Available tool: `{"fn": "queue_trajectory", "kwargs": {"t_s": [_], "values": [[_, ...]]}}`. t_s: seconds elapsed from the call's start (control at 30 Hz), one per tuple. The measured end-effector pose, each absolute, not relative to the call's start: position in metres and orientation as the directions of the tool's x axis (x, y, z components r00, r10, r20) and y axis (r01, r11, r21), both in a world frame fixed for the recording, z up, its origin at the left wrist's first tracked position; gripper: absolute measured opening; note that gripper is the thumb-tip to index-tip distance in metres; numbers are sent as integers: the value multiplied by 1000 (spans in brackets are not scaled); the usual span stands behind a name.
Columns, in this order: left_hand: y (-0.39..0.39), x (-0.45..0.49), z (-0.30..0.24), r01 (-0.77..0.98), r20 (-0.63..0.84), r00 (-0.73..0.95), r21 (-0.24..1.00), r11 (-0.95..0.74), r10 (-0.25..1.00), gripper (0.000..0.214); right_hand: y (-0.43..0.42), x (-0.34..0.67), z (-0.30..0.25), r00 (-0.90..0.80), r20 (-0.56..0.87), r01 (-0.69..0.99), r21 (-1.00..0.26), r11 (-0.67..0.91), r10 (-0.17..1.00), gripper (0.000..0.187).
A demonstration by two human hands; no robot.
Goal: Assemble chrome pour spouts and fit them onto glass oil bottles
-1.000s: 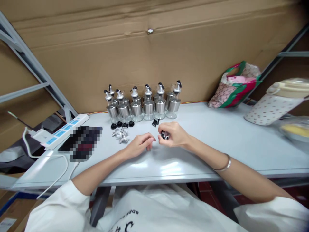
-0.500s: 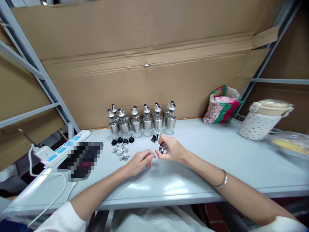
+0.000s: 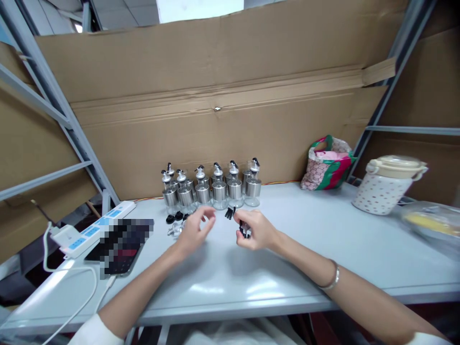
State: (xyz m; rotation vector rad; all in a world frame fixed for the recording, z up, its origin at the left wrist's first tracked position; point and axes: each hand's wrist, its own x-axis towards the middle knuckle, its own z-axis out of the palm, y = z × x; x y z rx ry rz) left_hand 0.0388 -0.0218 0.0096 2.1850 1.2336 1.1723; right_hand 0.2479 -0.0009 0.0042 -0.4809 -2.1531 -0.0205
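Several bottles (image 3: pixel 203 193) and black strips (image 3: pixel 229 213): beyond right grip (image 3: pixel 258 231), which pinches small dark parts (image 3: pixel 244 232).
Left grip (image 3: pixel 196 230): fingers apart, near silver parts (image 3: pixel 174 229).
Tabletop (image 3: pixel 359 254): extends right of right grip; front edge (image 3: pixel 237 309) on its near side.

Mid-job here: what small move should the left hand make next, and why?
Probably bring the left hand onto the silver parts and pinch one. It is open with nothing visible in its grasp, and those parts lie close beside it, while the right hand is occupied with small dark pieces.
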Motion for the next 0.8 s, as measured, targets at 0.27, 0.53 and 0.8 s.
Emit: {"fn": "queue_trajectory", "kwargs": {"t_s": [0.27,0.53,0.8], "values": [[59,-14,113,776,641,-77,519,-357,764,30,-2,247,2,-498,821,335,-114,935,279,23],[148,-14,121,922,403,-55,372,-109,914,21,0,248,2,-483,844,365,-48,930,234,27],[165,-1,97,953,466,-32,282,-115,884,33,2,250,2,-504,831,378,-34,925,236,28]]}}
